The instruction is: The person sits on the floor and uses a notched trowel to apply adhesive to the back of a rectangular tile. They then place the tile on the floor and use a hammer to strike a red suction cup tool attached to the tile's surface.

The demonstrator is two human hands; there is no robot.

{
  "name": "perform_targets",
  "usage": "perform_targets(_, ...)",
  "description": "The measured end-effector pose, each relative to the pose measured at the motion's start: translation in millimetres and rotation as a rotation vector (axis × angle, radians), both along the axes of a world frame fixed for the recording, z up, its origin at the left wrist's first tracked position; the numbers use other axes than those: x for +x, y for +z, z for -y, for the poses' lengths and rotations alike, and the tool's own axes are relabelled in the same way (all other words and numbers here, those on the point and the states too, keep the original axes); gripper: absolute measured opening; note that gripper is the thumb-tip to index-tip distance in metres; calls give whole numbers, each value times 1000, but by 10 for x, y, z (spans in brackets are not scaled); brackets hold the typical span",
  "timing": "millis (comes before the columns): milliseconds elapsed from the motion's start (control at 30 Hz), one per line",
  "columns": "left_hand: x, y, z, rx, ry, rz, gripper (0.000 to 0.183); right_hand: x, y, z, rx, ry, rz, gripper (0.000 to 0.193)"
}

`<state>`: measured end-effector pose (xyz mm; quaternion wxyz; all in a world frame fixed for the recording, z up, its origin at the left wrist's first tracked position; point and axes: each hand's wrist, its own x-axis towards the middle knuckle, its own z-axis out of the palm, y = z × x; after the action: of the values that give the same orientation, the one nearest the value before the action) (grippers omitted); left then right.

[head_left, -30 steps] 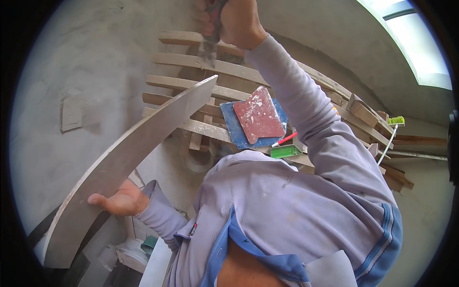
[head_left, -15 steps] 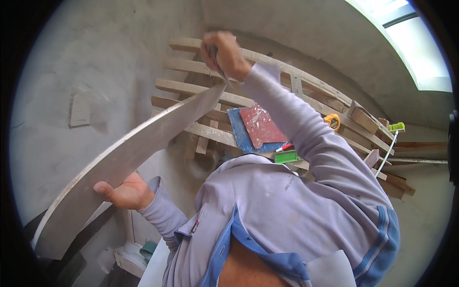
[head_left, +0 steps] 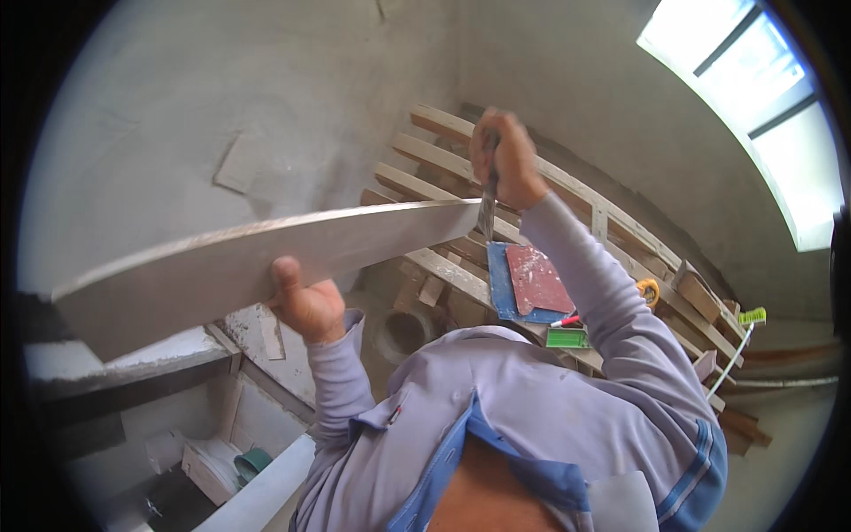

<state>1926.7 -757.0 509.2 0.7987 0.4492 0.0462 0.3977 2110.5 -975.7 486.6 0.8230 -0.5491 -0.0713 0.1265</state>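
Grey walls point(head_left: 328, 106) and a bright window point(head_left: 753, 89)

You see two walls meet in a corner point(head_left: 462, 53) near the frame's top centre. A pale rectangular patch point(head_left: 238, 163) marks the wall at your upper left. At your upper right, dark bars point(head_left: 729, 41) cross the window. Wooden beams point(head_left: 443, 160) slant from the centre toward the right.

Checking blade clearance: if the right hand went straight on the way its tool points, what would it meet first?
Probably the blue sheet, near its left edge, below the tool in the right hand; depth is unclear.
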Motion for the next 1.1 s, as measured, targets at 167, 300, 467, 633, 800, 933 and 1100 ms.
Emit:
perform_targets(167, 2, -68, -148, 153, -67, -87, 52, -417, 1852, -308, 557, 383, 145, 37)
perform_targets(300, 101, 55, -71, 352, 54, -50, 47, -896, 2798, -401, 640, 312, 306, 37)
perform_targets(467, 34, 2, -18, 483, 142, -47, 44, -942, 2617, -538, 560, 246, 471, 33)
perform_targets(633, 78, -389, -280, 926, 435, -141, 39, -713, 2249, -627, 414, 277, 320, 35)
perform_targets(800, -19, -12, -195, 768, 306, -76, 49, -533, 2308, -491, 123, 42, 1201, 26)
perform_targets(933, 63, 240, 271, 92, 105, 44, 58, -591, 1792, -743, 13, 121, 359, 12)
perform_targets(1100, -26, 236, 156, 111, 221, -39, 55, -147, 2067, -844, 371, 393, 764, 11)
